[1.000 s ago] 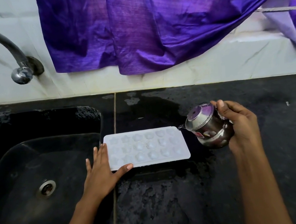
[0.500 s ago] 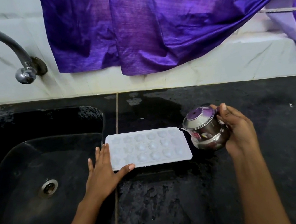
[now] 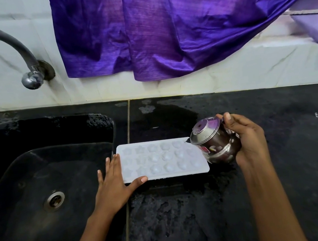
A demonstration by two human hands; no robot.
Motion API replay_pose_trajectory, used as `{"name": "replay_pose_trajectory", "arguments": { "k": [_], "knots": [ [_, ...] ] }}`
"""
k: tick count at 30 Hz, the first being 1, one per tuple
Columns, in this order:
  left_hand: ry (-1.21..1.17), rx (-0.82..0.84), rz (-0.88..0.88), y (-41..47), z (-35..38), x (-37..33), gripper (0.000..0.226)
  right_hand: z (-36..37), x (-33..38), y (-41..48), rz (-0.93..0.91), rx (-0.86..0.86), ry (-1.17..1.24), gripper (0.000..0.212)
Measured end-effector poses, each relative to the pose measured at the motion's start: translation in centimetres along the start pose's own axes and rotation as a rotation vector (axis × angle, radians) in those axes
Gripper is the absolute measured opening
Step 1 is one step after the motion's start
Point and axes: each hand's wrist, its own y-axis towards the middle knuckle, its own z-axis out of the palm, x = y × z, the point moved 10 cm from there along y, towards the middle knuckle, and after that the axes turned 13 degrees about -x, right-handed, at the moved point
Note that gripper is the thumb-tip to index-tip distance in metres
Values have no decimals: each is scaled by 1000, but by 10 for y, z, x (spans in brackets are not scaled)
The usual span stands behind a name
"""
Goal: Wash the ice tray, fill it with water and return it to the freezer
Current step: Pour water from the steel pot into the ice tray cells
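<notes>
On the wet black counter (image 3: 282, 142) just right of the sink (image 3: 38, 181), the white ice tray (image 3: 160, 159) lies flat. My left hand (image 3: 115, 181) braces its left end, fingers straight, thumb along the near edge, so it won't slide. My right hand (image 3: 246, 139) grips the small steel kettle (image 3: 213, 143), tilted spout-first over the tray's right end, presumably to fill the moulds.

White ice tray (image 3: 161, 159) sits flat on the wet black counter (image 3: 282, 142) right by the sink (image 3: 38, 181), left hand (image 3: 114, 181) flat against its left end, right hand (image 3: 248, 139) gripping a little steel pot (image 3: 212, 143) tipped over its right end.
</notes>
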Motion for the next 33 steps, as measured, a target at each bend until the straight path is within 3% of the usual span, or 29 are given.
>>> {"name": "replay_pose_trajectory", "arguments": {
  "k": [33],
  "knots": [
    [-9, -12, 0, -1, 2, 0, 127, 6, 21, -14, -67, -14, -1, 6]
  ]
}}
